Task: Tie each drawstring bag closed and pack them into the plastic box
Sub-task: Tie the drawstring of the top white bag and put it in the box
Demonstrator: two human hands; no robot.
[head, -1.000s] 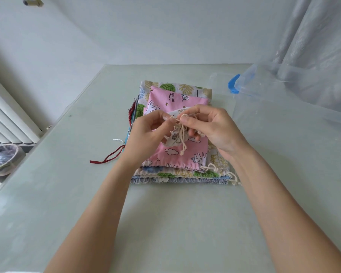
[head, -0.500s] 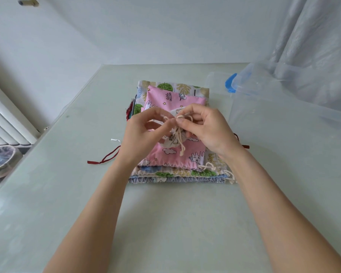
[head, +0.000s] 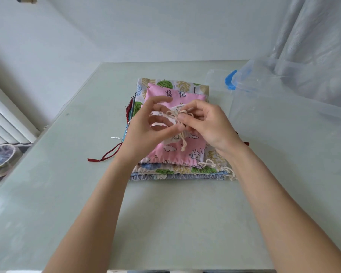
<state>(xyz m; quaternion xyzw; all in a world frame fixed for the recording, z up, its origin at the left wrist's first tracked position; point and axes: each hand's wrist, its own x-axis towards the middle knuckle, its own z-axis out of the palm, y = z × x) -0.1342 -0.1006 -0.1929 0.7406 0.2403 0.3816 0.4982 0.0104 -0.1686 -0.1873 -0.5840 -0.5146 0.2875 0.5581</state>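
Both hands [head: 146,125] [head: 207,123] raised — fingers pinching the cream drawstring [head: 178,123]

Small white drawstring bag [head: 173,125] largely hidden behind both hands' fingers [head: 177,127]; fingers blurred. Clear plastic box [head: 283,107] cut off at right edge.

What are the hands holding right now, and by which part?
Both hands, left hand and right hand, pinch the cream cotton drawstring cord at its knot, above the pink printed fabric bag.
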